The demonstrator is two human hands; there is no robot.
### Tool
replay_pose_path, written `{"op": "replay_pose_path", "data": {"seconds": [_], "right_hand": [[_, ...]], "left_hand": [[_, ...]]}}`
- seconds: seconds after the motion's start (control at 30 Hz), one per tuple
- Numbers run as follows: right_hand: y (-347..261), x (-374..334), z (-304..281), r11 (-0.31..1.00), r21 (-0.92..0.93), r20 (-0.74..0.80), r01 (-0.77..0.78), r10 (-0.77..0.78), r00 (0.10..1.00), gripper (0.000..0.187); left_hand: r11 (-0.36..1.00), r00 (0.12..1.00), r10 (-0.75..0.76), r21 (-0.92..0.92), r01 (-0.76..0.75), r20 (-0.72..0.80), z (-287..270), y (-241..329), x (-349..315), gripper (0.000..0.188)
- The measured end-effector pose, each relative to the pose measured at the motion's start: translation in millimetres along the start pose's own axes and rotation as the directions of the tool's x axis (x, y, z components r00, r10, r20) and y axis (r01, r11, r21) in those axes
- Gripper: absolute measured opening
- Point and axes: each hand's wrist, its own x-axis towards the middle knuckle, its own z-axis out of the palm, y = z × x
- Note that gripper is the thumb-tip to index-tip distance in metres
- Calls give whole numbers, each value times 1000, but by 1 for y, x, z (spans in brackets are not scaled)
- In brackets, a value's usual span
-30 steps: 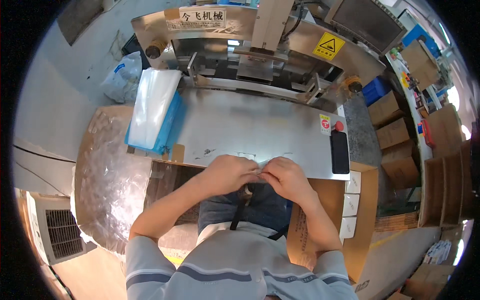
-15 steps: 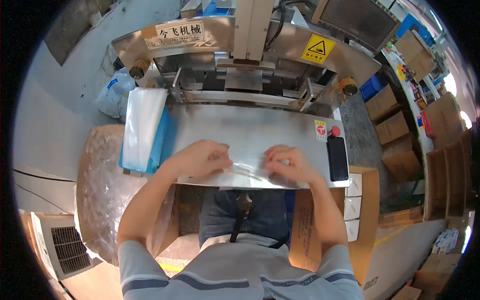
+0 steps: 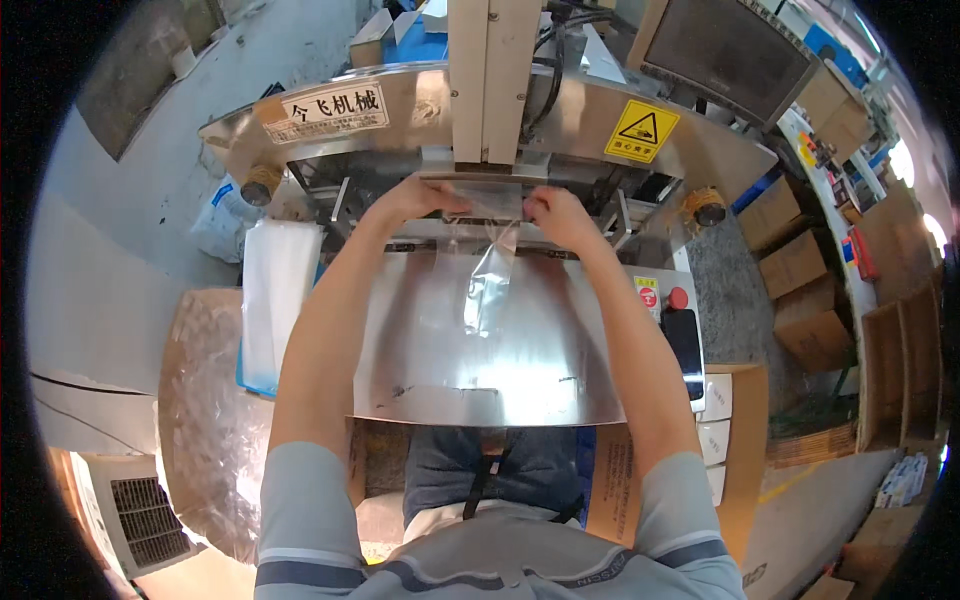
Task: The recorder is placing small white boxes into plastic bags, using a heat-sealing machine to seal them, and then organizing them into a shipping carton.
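Observation:
Both arms reach forward to the metal machine (image 3: 420,105). My left hand (image 3: 425,198) pinches one top corner of a clear plastic bag (image 3: 488,285). At the opposite corner, my right hand (image 3: 558,214) is closed with its fingertips on the bag's edge. Stretched between the hands, the bag's upper edge lies at the machine's opening, under the upright column (image 3: 484,90). Its lower part hangs toward me over the shiny steel worktop (image 3: 480,370). Whether the machine's bar touches the bag, I cannot tell.
A stack of clear bags (image 3: 278,290) lies on a blue holder at the left. The worktop's right end carries a red button (image 3: 678,298) and a black phone (image 3: 682,345). Below stand a carton of crumpled film (image 3: 215,420) and a carton with white boxes (image 3: 713,440).
My hands have moved forward, from the worktop's near edge to the machine's opening, carrying the bag, which now shows spread between them. The view has shifted slightly.

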Motion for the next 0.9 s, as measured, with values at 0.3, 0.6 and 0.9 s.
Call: {"op": "replay_pose_path", "data": {"seconds": [0.3, 0.6, 0.9], "right_hand": [[-77, -41, 39, 902, -431, -24, 39, -54, 998, 61], [-70, -37, 36, 903, -413, 61, 123, -107, 992, 69], [-76, -39, 41, 895, -432, 29, 110, -108, 994, 66]], "left_hand": [[851, 676, 425, 520, -72, -602, 73, 23, -46, 47], [740, 814, 402, 672, -20, -419, 231, 1, -212, 72], [754, 749, 440, 657, -7, -496, 238, -6, -215, 66]]}}
